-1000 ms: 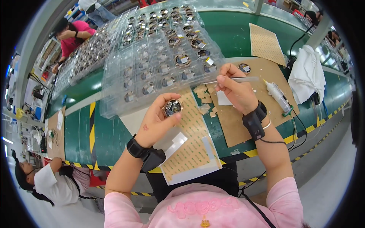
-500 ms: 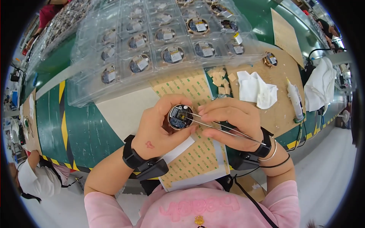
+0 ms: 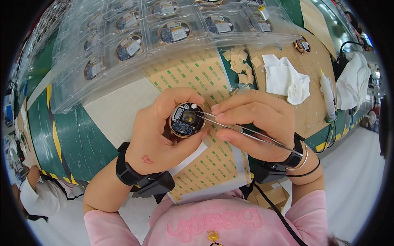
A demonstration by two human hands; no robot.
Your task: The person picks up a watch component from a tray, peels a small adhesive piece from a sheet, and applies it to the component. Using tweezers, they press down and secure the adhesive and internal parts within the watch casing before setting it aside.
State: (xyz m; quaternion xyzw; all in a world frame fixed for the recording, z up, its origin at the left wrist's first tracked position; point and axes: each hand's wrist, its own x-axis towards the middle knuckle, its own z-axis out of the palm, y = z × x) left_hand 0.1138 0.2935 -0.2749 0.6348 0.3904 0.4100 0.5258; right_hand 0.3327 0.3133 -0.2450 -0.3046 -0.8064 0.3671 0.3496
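Note:
My left hand (image 3: 158, 127) is closed around a round watch case (image 3: 186, 119), thumb and forefinger gripping its rim. Its open face shows a dark circuit board with small metal and white parts. A pair of metal tweezers (image 3: 250, 134) is pinched in my right hand (image 3: 258, 123). The tweezer tips reach the upper right inside of the case; whether they hold a small part there I cannot tell. Under both hands lies a sheet of tan adhesive pads (image 3: 217, 172) with green print.
Beyond my hands, a clear plastic tray (image 3: 156, 49) holds several similar watch cases. Cut tan squares (image 3: 237, 61), a white cloth (image 3: 283, 78) and a syringe-like tube (image 3: 327, 96) lie to the right. Another watch case (image 3: 302, 45) rests on the brown board (image 3: 303, 119).
My view has come closer, and both hands look larger. The watch case sits slightly further left and is turned a little. The tweezer tips remain inside it.

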